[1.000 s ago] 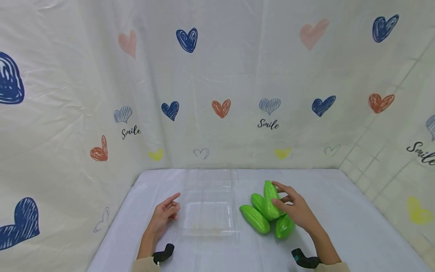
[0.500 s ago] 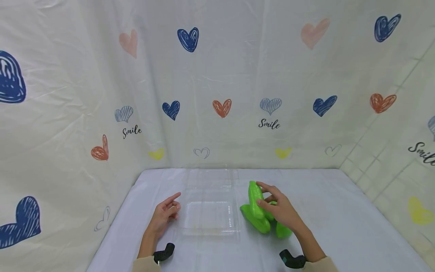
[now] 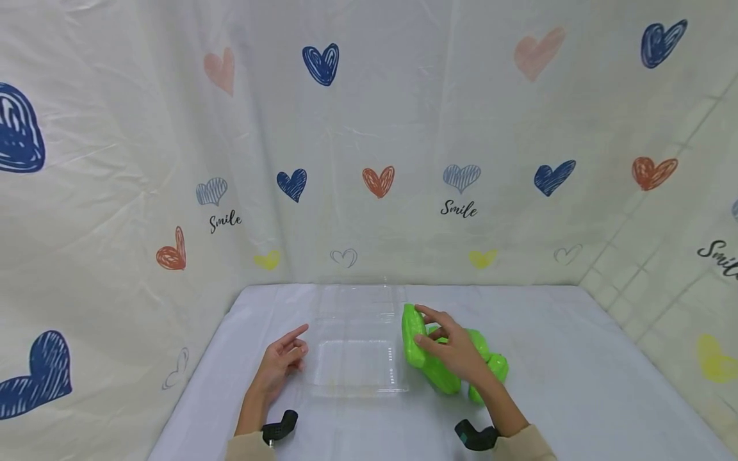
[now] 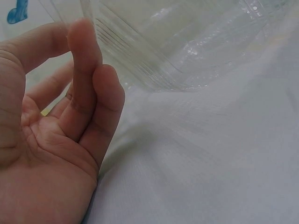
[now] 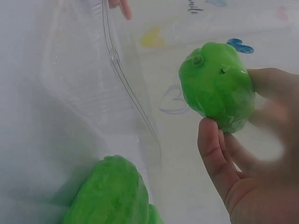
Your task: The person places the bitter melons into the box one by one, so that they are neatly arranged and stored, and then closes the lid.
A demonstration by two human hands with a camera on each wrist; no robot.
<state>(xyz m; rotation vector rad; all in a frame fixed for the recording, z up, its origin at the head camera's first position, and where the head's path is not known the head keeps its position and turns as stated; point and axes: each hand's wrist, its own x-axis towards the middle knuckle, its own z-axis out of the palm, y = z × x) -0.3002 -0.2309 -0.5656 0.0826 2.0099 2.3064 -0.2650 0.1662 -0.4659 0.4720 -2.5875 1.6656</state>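
My right hand [image 3: 452, 346] pinches a bright green, elongated, ribbed fruit [image 3: 412, 336] between thumb and fingers. It is held up beside the clear box's right edge; the right wrist view shows the fruit's rounded end [image 5: 215, 84]. Several similar green fruits [image 3: 442, 376] lie below and behind that hand, partly hidden by it. To the left stands a clear plastic box [image 3: 357, 365] with its hinged lid [image 3: 357, 301] raised at the back. My left hand [image 3: 279, 365] is at the box's left side, index finger extended and other fingers loosely curled; whether it touches the box cannot be told.
A white cloth covers the table [image 3: 576, 384]. Behind it hangs a pale curtain [image 3: 403, 115] printed with hearts and "Smile". Black wrist devices [image 3: 280, 426] sit on both wrists.
The right hand has carried the green fruit leftward from above the pile to near the box's right edge. More of the pile's right side now shows. The left hand stays in place.
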